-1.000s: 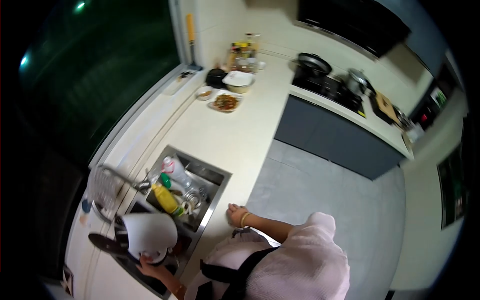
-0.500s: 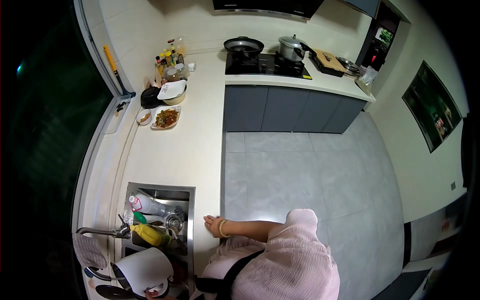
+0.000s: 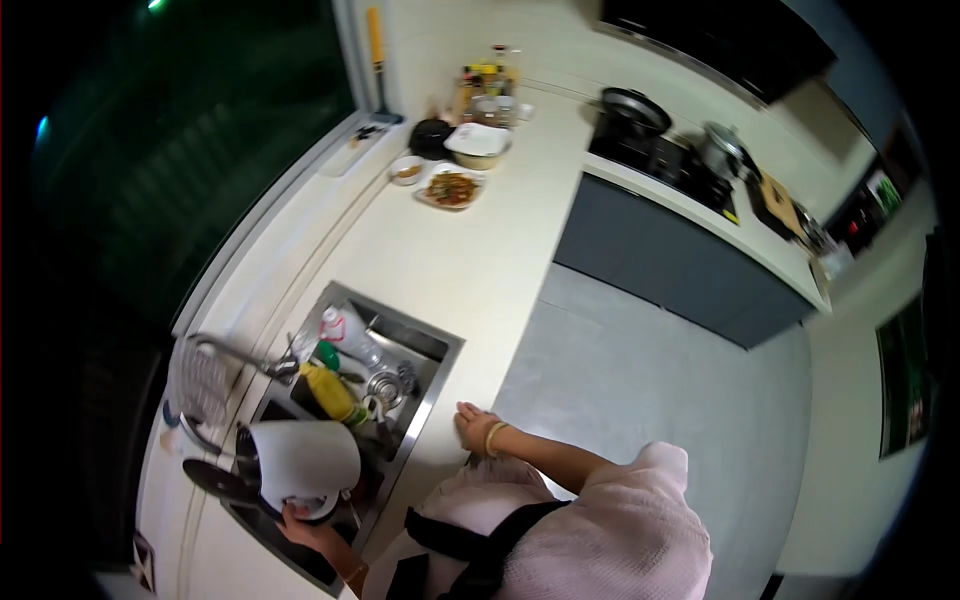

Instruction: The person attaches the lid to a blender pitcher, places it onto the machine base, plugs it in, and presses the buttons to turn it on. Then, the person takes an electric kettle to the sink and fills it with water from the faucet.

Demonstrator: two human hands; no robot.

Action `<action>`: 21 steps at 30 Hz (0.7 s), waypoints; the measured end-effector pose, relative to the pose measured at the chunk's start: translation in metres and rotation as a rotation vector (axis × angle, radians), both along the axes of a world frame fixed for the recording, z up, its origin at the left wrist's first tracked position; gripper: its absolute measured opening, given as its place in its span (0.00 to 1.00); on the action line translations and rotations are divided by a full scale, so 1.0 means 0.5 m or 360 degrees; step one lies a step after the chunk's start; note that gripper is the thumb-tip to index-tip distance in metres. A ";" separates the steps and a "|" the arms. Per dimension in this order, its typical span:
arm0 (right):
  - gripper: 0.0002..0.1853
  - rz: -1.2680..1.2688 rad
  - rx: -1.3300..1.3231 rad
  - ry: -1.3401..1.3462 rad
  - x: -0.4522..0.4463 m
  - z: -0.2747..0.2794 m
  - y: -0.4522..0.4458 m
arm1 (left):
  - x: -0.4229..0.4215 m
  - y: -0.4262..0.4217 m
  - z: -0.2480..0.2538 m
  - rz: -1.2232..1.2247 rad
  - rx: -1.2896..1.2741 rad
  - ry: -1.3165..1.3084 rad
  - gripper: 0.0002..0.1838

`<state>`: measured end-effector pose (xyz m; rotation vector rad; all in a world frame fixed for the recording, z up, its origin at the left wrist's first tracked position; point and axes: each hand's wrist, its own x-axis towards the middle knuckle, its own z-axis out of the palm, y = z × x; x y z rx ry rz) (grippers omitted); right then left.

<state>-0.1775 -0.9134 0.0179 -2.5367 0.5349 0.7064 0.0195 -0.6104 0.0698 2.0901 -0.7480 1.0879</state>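
Observation:
At the lower left, my left hand (image 3: 305,525) grips the lower end of a white rounded vessel (image 3: 305,462), which lies tilted over the near part of the sink (image 3: 440,385). A dark round lid-like piece (image 3: 218,480) is beside the vessel's left side. My right hand (image 3: 474,425) rests on the counter edge right of the sink, fingers extended and holding nothing. Within the sink basin lie a yellow bottle (image 3: 332,392), a clear plastic bottle (image 3: 350,335) and a green item (image 3: 327,354).
A curved faucet (image 3: 240,352) rises at the sink's left, near a draped grey cloth (image 3: 200,385). Farther along the counter are a plate of food (image 3: 451,188), a small bowl (image 3: 407,170), a covered bowl (image 3: 478,146) and seasoning bottles. A wok (image 3: 636,112) and pot (image 3: 720,150) sit on the stove.
The camera view has swung, so the counter and stove appear slanted again and the sink sits higher in view. My left hand stays on the vessel; my right hand remains on the counter edge.

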 end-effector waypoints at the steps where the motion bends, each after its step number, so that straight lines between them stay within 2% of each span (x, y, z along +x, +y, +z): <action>1: 0.35 -0.0041 0.0004 -0.0018 -0.001 -0.003 -0.002 | 0.007 0.010 -0.022 -0.0046 -0.0250 0.0343 0.17; 3: 0.36 0.0023 -0.0037 -0.0059 -0.003 -0.009 -0.003 | 0.015 0.018 -0.041 -0.0081 -0.0893 0.0955 0.13; 5: 0.37 0.0055 -0.0123 -0.0135 -0.008 -0.022 -0.002 | 0.007 -0.002 -0.016 -0.0172 -0.1309 0.1202 0.10; 6: 0.37 0.0125 -0.0118 -0.0136 -0.010 -0.030 -0.004 | 0.001 -0.004 0.000 -0.0234 -0.1332 0.1219 0.09; 7: 0.37 0.0095 -0.0128 -0.0118 -0.009 -0.032 -0.004 | 0.016 -0.002 -0.011 -0.0199 -0.1900 0.1518 0.06; 11: 0.43 0.0175 -0.0128 -0.0073 -0.007 -0.059 -0.016 | -0.015 -0.058 0.087 -0.0036 -0.2076 0.1461 0.09; 12: 0.43 0.0478 -0.0323 0.0101 0.006 0.007 -0.007 | -0.014 -0.054 0.081 0.0007 -0.2096 0.1520 0.11; 13: 0.42 0.0378 -0.0210 -0.0028 -0.001 -0.019 -0.014 | -0.014 -0.051 0.073 0.0004 -0.2204 0.1526 0.12; 14: 0.42 0.0222 -0.0110 -0.0149 -0.005 -0.035 -0.017 | -0.015 -0.043 0.065 -0.0063 -0.2138 0.1513 0.11; 21: 0.40 0.0251 -0.0069 -0.0424 -0.018 -0.091 -0.041 | -0.012 -0.037 0.049 -0.0242 -0.2130 0.1466 0.04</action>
